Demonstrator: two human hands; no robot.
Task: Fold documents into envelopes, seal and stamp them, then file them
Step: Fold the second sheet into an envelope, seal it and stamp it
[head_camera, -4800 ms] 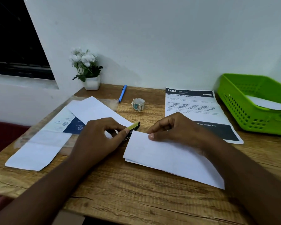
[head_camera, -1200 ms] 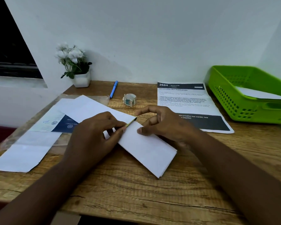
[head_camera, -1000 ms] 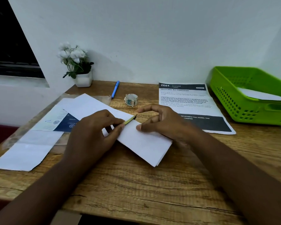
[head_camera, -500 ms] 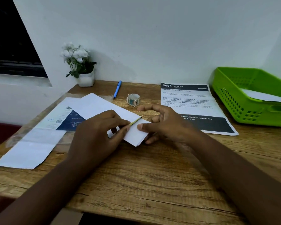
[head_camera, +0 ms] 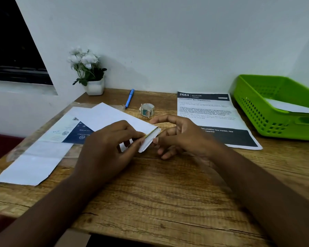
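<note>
Left hand [head_camera: 112, 145] pinches the white envelope [head_camera: 114, 118]; right hand [head_camera: 184, 136], fingers curled, pinches the folded paper [head_camera: 149, 141] at mid-desk [head_camera: 168, 193].

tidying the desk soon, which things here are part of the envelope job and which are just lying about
Job:
- folded paper, both hands on it
- white envelope
- stamp roll
- green tray
- printed sheet

Lying about:
- flower pot
- blue pen
</note>
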